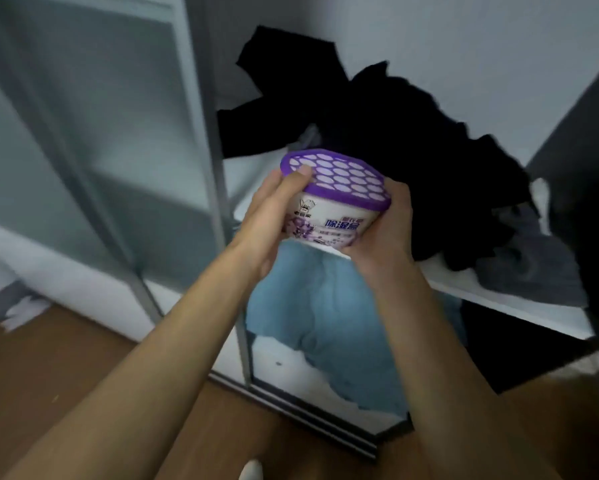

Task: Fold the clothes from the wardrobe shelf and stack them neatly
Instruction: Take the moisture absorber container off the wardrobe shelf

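I hold a white dehumidifier tub (332,216) with a purple perforated lid in front of the wardrobe. My left hand (274,216) grips its left side, thumb on the lid rim. My right hand (384,233) cups its right side and bottom. Behind the tub, a loose heap of black clothes (412,143) lies unfolded on the white wardrobe shelf (520,303). A grey garment (533,268) lies crumpled at the shelf's right end. Below the shelf, light blue fabric (329,313) lies bunched in the lower compartment.
A grey-framed sliding wardrobe door (125,133) stands to the left, its track (312,414) running along the wooden floor (48,368). A dark wardrobe side panel (582,140) closes off the right. A white slipper tip (251,469) shows at the bottom edge.
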{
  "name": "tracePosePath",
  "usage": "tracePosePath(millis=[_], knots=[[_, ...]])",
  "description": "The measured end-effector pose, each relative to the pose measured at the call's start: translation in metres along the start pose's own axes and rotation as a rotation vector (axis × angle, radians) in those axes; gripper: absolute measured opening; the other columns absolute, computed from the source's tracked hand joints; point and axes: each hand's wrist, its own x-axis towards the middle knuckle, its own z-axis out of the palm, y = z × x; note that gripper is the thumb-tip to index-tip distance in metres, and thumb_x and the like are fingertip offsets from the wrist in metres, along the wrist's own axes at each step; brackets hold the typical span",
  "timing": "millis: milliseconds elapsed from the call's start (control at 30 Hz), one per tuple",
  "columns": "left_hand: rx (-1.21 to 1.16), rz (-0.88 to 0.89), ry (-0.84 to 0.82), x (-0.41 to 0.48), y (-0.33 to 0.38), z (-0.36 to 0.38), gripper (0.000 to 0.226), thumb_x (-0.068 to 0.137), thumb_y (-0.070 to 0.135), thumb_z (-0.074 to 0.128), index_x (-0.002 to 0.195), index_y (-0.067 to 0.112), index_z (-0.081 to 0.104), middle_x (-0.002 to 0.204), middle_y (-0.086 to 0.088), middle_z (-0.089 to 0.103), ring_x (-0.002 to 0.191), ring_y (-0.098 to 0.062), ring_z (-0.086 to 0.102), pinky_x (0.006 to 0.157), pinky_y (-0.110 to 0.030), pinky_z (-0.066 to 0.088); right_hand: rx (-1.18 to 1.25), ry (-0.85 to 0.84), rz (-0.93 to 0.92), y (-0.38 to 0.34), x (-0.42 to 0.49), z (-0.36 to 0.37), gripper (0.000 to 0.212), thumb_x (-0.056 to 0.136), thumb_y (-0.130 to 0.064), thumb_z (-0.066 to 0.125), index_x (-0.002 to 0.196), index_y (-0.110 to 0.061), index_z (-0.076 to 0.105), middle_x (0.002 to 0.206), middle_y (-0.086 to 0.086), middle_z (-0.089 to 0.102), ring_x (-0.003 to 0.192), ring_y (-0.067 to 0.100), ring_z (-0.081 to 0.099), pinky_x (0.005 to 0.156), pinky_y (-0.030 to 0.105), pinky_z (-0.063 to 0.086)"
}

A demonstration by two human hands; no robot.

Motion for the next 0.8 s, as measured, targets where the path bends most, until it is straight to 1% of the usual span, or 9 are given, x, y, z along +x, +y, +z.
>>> tracePosePath(millis=[67, 133, 200, 267, 333, 400, 500, 667, 800], knots=[[-0.03, 0.0, 0.146, -0.041, -0.011, -0.026, 0.024, 0.08, 0.048, 0.068, 0.096, 0.03, 0.07, 0.107, -0.001, 0.076, 0.095, -0.015, 0.072, 0.069, -0.027, 0.055, -0.049, -0.057, 0.051, 0.037, -0.015, 0.007, 0.046, 0.088, -0.043, 0.044, 0.109, -0.015, 0.073, 0.119, 0.016, 0.072, 0.106, 0.036, 0.07, 0.098, 0.054, 0.048], [-0.03, -0.031, 0.291, -0.085, -0.025, -0.055, 0.028, 0.078, 0.052, 0.068, 0.095, 0.03, 0.069, 0.109, 0.001, 0.075, 0.096, -0.013, 0.071, 0.071, -0.026, 0.056, -0.096, -0.116, 0.126, 0.076, -0.036, 0.013, 0.036, 0.088, -0.042, 0.045, 0.093, -0.021, 0.074, 0.101, 0.01, 0.076, 0.084, 0.027, 0.074, 0.081, 0.045, 0.055], [0.01, -0.1, 0.421, -0.132, -0.038, -0.088, 0.032, 0.08, 0.058, 0.065, 0.1, 0.033, 0.068, 0.116, 0.004, 0.072, 0.105, -0.015, 0.068, 0.082, -0.033, 0.057, -0.117, -0.156, 0.23, 0.117, -0.061, 0.019, 0.035, 0.089, -0.041, 0.046, 0.091, -0.021, 0.075, 0.1, 0.01, 0.076, 0.081, 0.025, 0.073, 0.072, 0.037, 0.056], [0.046, -0.174, 0.526, -0.179, -0.043, -0.125, 0.048, 0.078, 0.066, 0.064, 0.113, 0.033, 0.067, 0.124, 0.006, 0.069, 0.115, -0.018, 0.064, 0.091, -0.043, 0.055, -0.176, -0.199, 0.32, 0.159, -0.084, 0.03, 0.033, 0.09, -0.04, 0.046, 0.099, -0.021, 0.072, 0.105, 0.011, 0.075, 0.086, 0.026, 0.071, 0.068, 0.031, 0.055], [0.04, -0.204, 0.612, -0.227, -0.039, -0.159, 0.061, 0.073, 0.07, 0.065, 0.12, 0.031, 0.064, 0.122, 0.006, 0.07, 0.114, -0.019, 0.065, 0.089, -0.045, 0.057, -0.234, -0.277, 0.38, 0.196, -0.11, 0.049, 0.031, 0.091, -0.039, 0.046, 0.102, -0.021, 0.069, 0.1, 0.007, 0.075, 0.085, 0.024, 0.07, 0.062, 0.026, 0.053], [0.038, -0.182, 0.712, -0.273, -0.033, -0.191, 0.062, 0.072, 0.068, 0.067, 0.119, 0.029, 0.065, 0.116, 0.005, 0.073, 0.107, -0.02, 0.069, 0.089, -0.045, 0.057, -0.305, -0.383, 0.419, 0.232, -0.138, 0.071, 0.033, 0.085, -0.042, 0.052, 0.104, -0.021, 0.068, 0.1, 0.004, 0.076, 0.085, 0.021, 0.072, 0.065, 0.029, 0.056], [-0.004, -0.102, 0.882, -0.331, -0.021, -0.241, 0.047, 0.071, 0.059, 0.071, 0.106, 0.028, 0.068, 0.11, 0.001, 0.075, 0.099, -0.022, 0.071, 0.091, -0.047, 0.057, -0.395, -0.531, 0.468, 0.285, -0.179, 0.112, 0.055, 0.072, -0.049, 0.058, 0.117, -0.019, 0.064, 0.112, 0.008, 0.074, 0.096, 0.023, 0.073, 0.075, 0.036, 0.058], [-0.074, -0.026, 1.074, -0.416, -0.005, -0.344, 0.038, 0.066, 0.052, 0.074, 0.095, 0.028, 0.07, 0.098, 0.002, 0.076, 0.088, -0.019, 0.072, 0.081, -0.044, 0.059, -0.573, -0.714, 0.552, 0.387, -0.243, 0.191, 0.031, 0.091, -0.049, 0.054, 0.108, -0.026, 0.065, 0.101, 0.0, 0.078, 0.09, 0.017, 0.075, 0.08, 0.041, 0.058], [-0.086, -0.013, 1.17, -0.478, 0.012, -0.428, 0.039, 0.067, 0.048, 0.076, 0.1, 0.027, 0.069, 0.103, 0.0, 0.076, 0.097, -0.024, 0.072, 0.08, -0.042, 0.059, -0.681, -0.799, 0.647, 0.465, -0.287, 0.25, 0.036, 0.094, -0.056, 0.053, 0.119, -0.031, 0.061, 0.116, 0.001, 0.073, 0.11, 0.025, 0.067, 0.083, 0.05, 0.058]])
